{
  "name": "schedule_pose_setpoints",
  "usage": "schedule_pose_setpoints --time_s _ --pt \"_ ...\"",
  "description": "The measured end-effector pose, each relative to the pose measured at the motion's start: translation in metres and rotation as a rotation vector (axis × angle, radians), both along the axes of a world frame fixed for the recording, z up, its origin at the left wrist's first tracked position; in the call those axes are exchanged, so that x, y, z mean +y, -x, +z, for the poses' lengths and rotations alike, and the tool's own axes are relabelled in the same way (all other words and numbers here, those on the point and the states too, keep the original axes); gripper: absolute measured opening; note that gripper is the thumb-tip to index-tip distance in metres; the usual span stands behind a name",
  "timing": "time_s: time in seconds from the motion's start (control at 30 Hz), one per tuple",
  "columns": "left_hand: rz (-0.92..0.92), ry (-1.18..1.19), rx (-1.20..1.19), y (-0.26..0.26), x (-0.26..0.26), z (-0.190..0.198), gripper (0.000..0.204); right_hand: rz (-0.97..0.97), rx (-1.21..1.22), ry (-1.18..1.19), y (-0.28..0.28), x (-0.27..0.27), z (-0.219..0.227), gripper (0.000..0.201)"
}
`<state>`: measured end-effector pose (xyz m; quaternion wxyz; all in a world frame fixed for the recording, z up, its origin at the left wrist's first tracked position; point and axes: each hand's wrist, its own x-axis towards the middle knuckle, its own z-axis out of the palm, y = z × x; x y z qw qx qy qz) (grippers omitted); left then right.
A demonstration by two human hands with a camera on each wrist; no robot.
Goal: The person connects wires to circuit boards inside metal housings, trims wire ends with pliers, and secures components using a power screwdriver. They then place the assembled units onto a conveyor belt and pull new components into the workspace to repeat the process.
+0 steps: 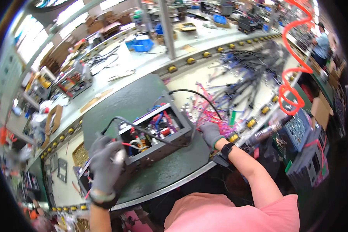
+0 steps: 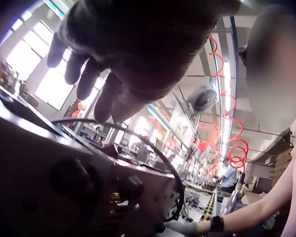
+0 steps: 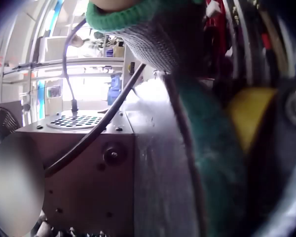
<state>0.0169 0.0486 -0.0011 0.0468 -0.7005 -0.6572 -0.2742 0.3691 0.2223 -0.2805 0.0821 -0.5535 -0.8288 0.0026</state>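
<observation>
A dark metal case (image 1: 158, 149) with its top uncovered lies at a slant on a green board (image 1: 174, 170); red and blue wires and small parts show inside. A black cable (image 1: 152, 135) loops across the case and round its right end. My left hand (image 1: 106, 164), in a grey glove, is over the case's left end; its fingers hang loosely spread above the cable in the left wrist view. Beyond the right end my gloved right hand (image 1: 212, 134) reaches to some pink wires (image 1: 197, 106). Its fingers are hidden, and I cannot tell what they hold.
A fan of black cables (image 1: 251, 77) spreads behind the pink wires. Yellow rollers (image 1: 251, 123) line the bench edge. At right hangs a coiled red hose (image 1: 288, 73), above a blue bin (image 1: 297, 133) of small parts. Another opened unit (image 1: 74, 80) stands at back left.
</observation>
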Motion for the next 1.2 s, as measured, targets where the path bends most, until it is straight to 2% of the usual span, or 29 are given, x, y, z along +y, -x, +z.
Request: schedule_pose_setpoints --time_s 0.03,0.07,0.1,0.13,0.17,0.2,0.23,0.27,0.33,0.37,0.4,0.47,0.5,0.53,0.6,0.67,0.7,0.77,0.8,0.87,0.93,0.97,1.0,1.03,1.1,1.13,1.2 --pt "-0.012 0.049 0.035 -0.007 0.012 -0.004 0.021 -0.003 0.037 -0.062 0.009 0.012 -0.009 0.014" --pt "-0.014 0.103 0.069 -0.012 0.020 -0.007 0.020 0.083 -0.002 0.013 0.015 0.004 0.040 0.011" --pt "0.003 0.136 0.154 -0.013 0.027 -0.011 0.019 0.136 0.041 -0.008 0.013 0.007 0.044 0.009" --pt "0.011 0.171 0.236 -0.011 0.033 -0.015 0.019 0.174 -0.066 -0.005 0.010 0.013 0.052 0.011" --pt "0.031 0.186 0.225 -0.008 0.035 -0.019 0.019 0.191 -0.168 0.018 0.001 0.020 0.060 0.013" --pt "0.043 0.201 0.210 -0.006 0.037 -0.022 0.019 0.224 -0.003 0.021 -0.011 0.034 0.048 0.016" --pt "0.051 0.299 0.179 -0.005 0.040 -0.020 0.024 0.195 -0.064 0.030 -0.018 0.035 0.061 0.016" --pt "0.073 0.299 0.177 -0.003 0.042 -0.030 0.024 0.149 -0.102 0.084 -0.019 0.031 0.083 0.015" --pt "0.109 0.286 0.154 -0.001 0.049 -0.053 0.031 0.161 0.012 -0.086 -0.034 0.035 0.080 0.013" --pt "0.155 0.399 0.118 -0.005 0.055 -0.051 0.038 0.172 0.011 -0.092 -0.033 0.034 0.086 0.013" --pt "0.163 0.394 0.114 -0.008 0.057 -0.049 0.038 0.189 0.066 -0.154 -0.034 0.030 0.094 0.013" --pt "0.203 0.500 -0.080 -0.011 0.060 -0.043 0.040 0.213 0.121 -0.219 -0.036 0.022 0.110 0.014" --pt "0.170 0.492 -0.147 -0.015 0.056 -0.030 0.040 0.169 0.069 -0.048 -0.037 0.016 0.117 0.014" --pt "0.175 0.493 -0.150 -0.008 0.057 -0.038 0.040 0.123 0.016 0.123 -0.039 0.009 0.123 0.015" --pt "0.081 0.390 -0.361 0.005 0.064 -0.053 0.036 0.170 -0.016 0.187 -0.050 -0.004 0.142 0.016" --pt "0.097 0.380 -0.333 0.001 0.065 -0.050 0.034 0.170 -0.021 0.323 -0.059 -0.021 0.168 0.023" --pt "0.114 0.382 -0.293 0.000 0.064 -0.048 0.032 0.171 -0.026 0.319 -0.064 -0.025 0.179 0.023" --pt "0.133 0.384 -0.252 -0.001 0.063 -0.047 0.031 0.305 0.066 0.716 -0.073 -0.032 0.191 0.031" --pt "0.134 0.372 -0.240 -0.001 0.063 -0.047 0.030 0.305 0.065 0.713 -0.071 -0.037 0.188 0.031" --pt "0.136 0.354 -0.231 -0.002 0.063 -0.048 0.028 0.297 0.393 1.181 -0.057 -0.052 0.177 0.034" --pt "0.159 0.308 -0.183 -0.005 0.064 -0.052 0.024 0.437 0.458 1.223 -0.023 -0.067 0.164 0.031" --pt "0.158 0.305 -0.185 -0.010 0.061 -0.049 0.024 0.599 0.460 1.009 -0.008 -0.070 0.136 0.030" --pt "0.162 0.136 0.001 -0.017 0.057 -0.043 0.023 0.752 0.457 0.788 0.006 -0.073 0.115 0.028" --pt "0.165 -0.031 0.188 -0.022 0.051 -0.037 0.021 0.754 0.458 0.788 0.020 -0.078 0.118 0.028" --pt "0.136 -0.002 0.280 -0.023 0.039 -0.028 0.020 0.757 0.228 0.388 0.048 -0.087 0.124 0.025" --pt "0.104 0.025 0.368 -0.024 0.033 -0.023 0.019 0.755 0.234 0.391 0.056 -0.089 0.126 0.025" --pt "0.082 0.031 0.385 -0.023 0.024 -0.018 0.019 0.696 -0.005 0.105 0.065 -0.094 0.129 0.023"
